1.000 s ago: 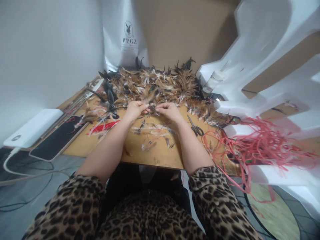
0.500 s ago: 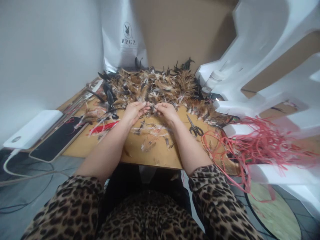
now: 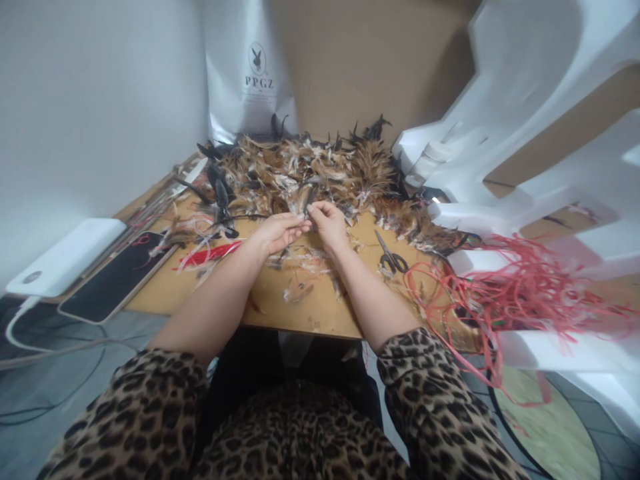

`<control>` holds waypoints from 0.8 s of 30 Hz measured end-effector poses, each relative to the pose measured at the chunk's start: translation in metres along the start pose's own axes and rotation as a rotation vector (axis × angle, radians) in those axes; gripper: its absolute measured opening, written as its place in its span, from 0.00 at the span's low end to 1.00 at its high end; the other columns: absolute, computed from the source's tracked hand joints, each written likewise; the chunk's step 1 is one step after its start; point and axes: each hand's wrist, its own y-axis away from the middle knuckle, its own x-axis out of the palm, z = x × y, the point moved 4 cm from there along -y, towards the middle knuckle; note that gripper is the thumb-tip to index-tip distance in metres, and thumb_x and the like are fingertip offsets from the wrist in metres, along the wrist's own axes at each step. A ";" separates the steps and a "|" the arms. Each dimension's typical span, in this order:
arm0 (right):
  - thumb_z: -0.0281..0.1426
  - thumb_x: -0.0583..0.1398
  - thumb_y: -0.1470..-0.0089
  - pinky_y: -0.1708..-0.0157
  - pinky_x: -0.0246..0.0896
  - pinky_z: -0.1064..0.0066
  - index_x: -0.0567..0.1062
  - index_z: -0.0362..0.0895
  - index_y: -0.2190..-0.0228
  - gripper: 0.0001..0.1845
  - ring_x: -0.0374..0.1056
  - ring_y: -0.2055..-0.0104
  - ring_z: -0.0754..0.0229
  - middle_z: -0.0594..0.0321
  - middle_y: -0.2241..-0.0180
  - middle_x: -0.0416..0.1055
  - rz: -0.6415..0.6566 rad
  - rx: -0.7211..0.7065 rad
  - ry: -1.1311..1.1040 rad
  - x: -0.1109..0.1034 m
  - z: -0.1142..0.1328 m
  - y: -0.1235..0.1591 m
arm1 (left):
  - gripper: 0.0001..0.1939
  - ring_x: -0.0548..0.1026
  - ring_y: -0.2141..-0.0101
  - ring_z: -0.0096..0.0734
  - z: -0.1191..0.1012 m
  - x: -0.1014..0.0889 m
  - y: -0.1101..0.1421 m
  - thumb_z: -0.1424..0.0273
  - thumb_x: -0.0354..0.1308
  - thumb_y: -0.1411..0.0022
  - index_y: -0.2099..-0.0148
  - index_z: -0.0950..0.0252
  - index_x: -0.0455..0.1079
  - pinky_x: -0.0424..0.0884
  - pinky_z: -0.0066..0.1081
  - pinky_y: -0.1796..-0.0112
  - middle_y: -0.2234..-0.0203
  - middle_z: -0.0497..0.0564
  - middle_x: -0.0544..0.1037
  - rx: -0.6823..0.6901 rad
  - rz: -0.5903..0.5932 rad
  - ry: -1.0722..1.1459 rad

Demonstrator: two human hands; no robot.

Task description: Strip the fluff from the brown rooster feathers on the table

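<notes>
A big heap of brown, black and white feathers covers the far half of a wooden board. My left hand and my right hand meet at the heap's near edge. Both pinch a small bunch of feathers that stands up between the fingertips. Loose feather scraps lie on the board under my wrists. Leopard-print sleeves cover my upper arms.
Black scissors lie just right of my right hand. Red cords sprawl at the right beside white foam packing. A red feather, a dark phone and a white power bank sit left. A white PPGZ bag stands behind.
Both hands have come closer together and lifted slightly, and a small bunch of feathers now stands up between the fingertips.
</notes>
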 end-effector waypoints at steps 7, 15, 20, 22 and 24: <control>0.38 0.62 0.59 0.73 0.56 0.75 0.69 0.42 0.75 0.13 0.57 0.76 0.69 0.69 0.78 0.64 0.006 -0.028 0.026 0.002 -0.002 0.000 | 0.01 0.74 0.80 0.20 0.000 -0.001 -0.002 0.82 0.58 0.47 0.70 0.76 0.71 0.68 0.16 0.79 0.78 0.55 0.76 0.027 0.002 -0.005; 0.38 0.61 0.59 0.74 0.55 0.75 0.69 0.42 0.76 0.12 0.56 0.78 0.69 0.70 0.81 0.63 0.007 -0.003 0.043 0.002 -0.002 0.000 | 0.04 0.70 0.82 0.18 -0.007 -0.004 -0.002 0.80 0.61 0.50 0.75 0.74 0.69 0.66 0.17 0.80 0.81 0.52 0.74 0.120 -0.075 -0.098; 0.38 0.59 0.56 0.71 0.58 0.74 0.72 0.41 0.73 0.11 0.59 0.76 0.68 0.68 0.78 0.66 -0.071 -0.072 0.204 -0.018 -0.007 -0.012 | 0.04 0.70 0.81 0.16 -0.026 -0.012 0.001 0.78 0.60 0.47 0.73 0.73 0.70 0.65 0.15 0.81 0.80 0.50 0.74 0.269 -0.179 -0.018; 0.36 0.58 0.55 0.68 0.59 0.72 0.72 0.41 0.74 0.10 0.61 0.73 0.66 0.66 0.76 0.68 -0.058 -0.136 0.336 -0.024 -0.009 -0.016 | 0.03 0.71 0.81 0.16 -0.032 -0.018 0.000 0.77 0.59 0.47 0.72 0.73 0.69 0.64 0.15 0.81 0.78 0.50 0.75 0.326 -0.212 0.039; 0.34 0.57 0.54 0.65 0.59 0.71 0.73 0.41 0.74 0.09 0.63 0.70 0.64 0.64 0.74 0.70 -0.017 -0.201 0.519 -0.025 -0.009 -0.017 | 0.03 0.71 0.80 0.16 -0.034 -0.024 -0.001 0.76 0.60 0.47 0.72 0.72 0.69 0.65 0.15 0.81 0.77 0.51 0.76 0.352 -0.240 0.068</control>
